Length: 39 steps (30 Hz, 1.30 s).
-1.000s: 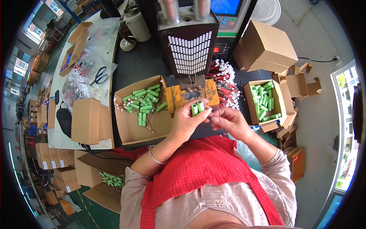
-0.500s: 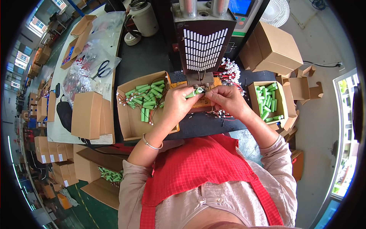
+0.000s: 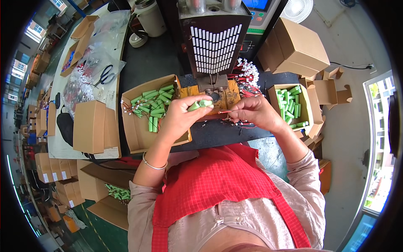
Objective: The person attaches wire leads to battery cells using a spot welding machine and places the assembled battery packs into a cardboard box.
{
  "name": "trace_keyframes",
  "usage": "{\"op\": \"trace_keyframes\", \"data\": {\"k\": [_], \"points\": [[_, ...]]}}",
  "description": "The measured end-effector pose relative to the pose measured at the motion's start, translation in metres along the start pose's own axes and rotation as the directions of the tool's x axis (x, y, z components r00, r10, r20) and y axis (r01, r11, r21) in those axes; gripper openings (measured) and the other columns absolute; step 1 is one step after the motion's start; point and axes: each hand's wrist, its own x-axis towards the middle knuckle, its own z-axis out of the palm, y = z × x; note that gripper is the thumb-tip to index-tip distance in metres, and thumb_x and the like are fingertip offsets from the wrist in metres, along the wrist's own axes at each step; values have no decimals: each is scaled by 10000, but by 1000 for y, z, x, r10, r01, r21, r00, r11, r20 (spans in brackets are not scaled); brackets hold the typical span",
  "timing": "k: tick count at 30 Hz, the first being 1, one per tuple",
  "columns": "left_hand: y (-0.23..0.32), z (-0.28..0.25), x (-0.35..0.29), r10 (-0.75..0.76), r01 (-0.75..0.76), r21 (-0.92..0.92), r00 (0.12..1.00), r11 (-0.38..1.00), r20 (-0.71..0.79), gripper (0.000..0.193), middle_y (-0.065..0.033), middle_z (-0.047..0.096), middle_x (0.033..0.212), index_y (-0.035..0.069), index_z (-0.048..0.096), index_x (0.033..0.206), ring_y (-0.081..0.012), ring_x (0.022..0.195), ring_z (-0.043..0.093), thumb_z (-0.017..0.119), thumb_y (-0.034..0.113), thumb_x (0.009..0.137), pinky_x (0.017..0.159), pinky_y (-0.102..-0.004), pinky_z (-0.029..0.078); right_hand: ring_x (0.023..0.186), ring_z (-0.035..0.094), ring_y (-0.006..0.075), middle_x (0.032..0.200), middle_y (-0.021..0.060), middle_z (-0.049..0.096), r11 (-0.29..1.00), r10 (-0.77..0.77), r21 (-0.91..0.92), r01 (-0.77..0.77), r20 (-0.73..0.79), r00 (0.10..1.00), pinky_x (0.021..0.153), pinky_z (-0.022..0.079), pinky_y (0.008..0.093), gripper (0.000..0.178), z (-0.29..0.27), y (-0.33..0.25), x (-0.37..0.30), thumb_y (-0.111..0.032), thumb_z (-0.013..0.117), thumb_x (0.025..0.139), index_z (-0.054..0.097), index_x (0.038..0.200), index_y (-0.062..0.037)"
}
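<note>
My left hand (image 3: 181, 114) is closed around a pair of green cylindrical battery cells (image 3: 200, 104), their ends facing right. The fingertips of my right hand (image 3: 257, 113) pinch a thin red wire (image 3: 225, 111), whose free end points toward the cells. Whether the wire touches them, I cannot tell. Just beyond both hands stand the metal electrodes (image 3: 213, 89) of a bench welding machine (image 3: 216, 48), above a worn yellow block (image 3: 231, 93). On the left, a cardboard tray (image 3: 137, 140) holds green cells with wires. The box (image 3: 308, 110) on the right holds several bare green cells.
White-plugged red and black wires (image 3: 247, 75) lie heaped right of the machine. A pale side table (image 3: 63, 138) at left carries scissors (image 3: 105, 75), plastic bags and a cardboard box (image 3: 94, 126). Behind the right box sits a larger carton (image 3: 296, 48); a kettle (image 3: 150, 19) stands far left.
Both hands have drawn apart and back from the electrodes. The left hand moved left with the cells, and the red wire now shows in the right fingers. The whole view shifted slightly.
</note>
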Motion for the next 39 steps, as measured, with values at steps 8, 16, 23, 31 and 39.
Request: {"op": "trace_keyframes", "data": {"k": [8, 16, 23, 31, 39], "points": [[6, -2, -1, -125, 126, -388, 992, 913, 29, 204, -20, 618, 829, 29, 590, 948, -14, 605, 490, 685, 91, 778, 481, -144, 358, 705, 578, 60, 783, 27, 638, 964, -261, -64, 257, -70, 963, 628, 489, 201, 127, 29, 7, -4, -94, 618, 835, 654, 921, -6], [-9, 10, 8, 197, -148, 264, 965, 953, -172, 197, -78, 665, 798, -35, 632, 942, -88, 699, 605, 669, 53, 770, 614, -223, 479, 631, 523, 40, 730, -6, 588, 956, -209, 118, 270, -374, 904, 564, 450, 181, 134, 45, 22, 8, -131, 595, 859, 623, 888, -3], [-15, 18, 15, 457, -364, 416, 877, 833, -147, 162, -127, 641, 780, -9, 638, 899, -198, 653, 624, 667, 41, 748, 582, -276, 480, 578, 496, 27, 675, -27, 569, 969, -214, 3, 247, -490, 845, 517, 419, 168, 126, 45, 26, 16, -125, 603, 852, 622, 867, -2], [-10, 20, 15, 430, -326, 463, 893, 824, -136, 151, -120, 637, 776, -3, 638, 894, -203, 663, 616, 659, 37, 750, 592, -285, 472, 583, 501, 31, 678, -17, 574, 979, -182, -13, 205, -524, 832, 513, 416, 172, 134, 44, 27, 20, -123, 612, 845, 631, 852, 9], [-11, -16, 9, 324, -146, 444, 876, 884, -357, 203, -56, 611, 809, 17, 633, 970, -115, 678, 560, 658, 88, 781, 611, -241, 461, 692, 580, 80, 791, 47, 636, 962, -271, -150, 228, -621, 736, 644, 480, 211, 206, -19, 27, 4, -149, 570, 878, 607, 973, 31]]}}
